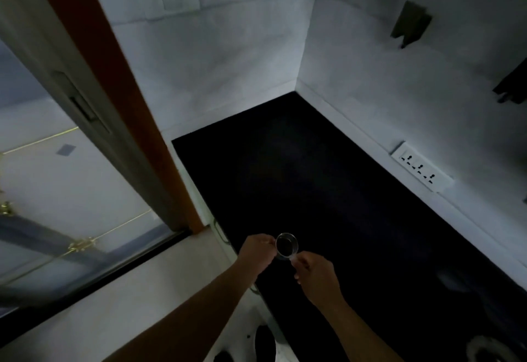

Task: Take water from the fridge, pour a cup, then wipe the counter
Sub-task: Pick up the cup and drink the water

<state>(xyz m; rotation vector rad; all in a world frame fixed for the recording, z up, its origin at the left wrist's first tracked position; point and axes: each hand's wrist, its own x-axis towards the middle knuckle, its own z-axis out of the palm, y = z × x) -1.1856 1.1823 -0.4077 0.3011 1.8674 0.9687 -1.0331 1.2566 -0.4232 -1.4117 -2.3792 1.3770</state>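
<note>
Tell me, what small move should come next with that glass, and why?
Probably set the glass down on the dark counter: the left hand and right hand both hold it near the counter's edge, so neither is free to fetch water.

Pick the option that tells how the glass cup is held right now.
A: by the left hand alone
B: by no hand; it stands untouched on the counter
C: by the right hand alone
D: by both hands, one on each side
D: the left hand holds the glass cup on one side and the right hand pinches it on the other, at the near edge of the dark counter.
</note>
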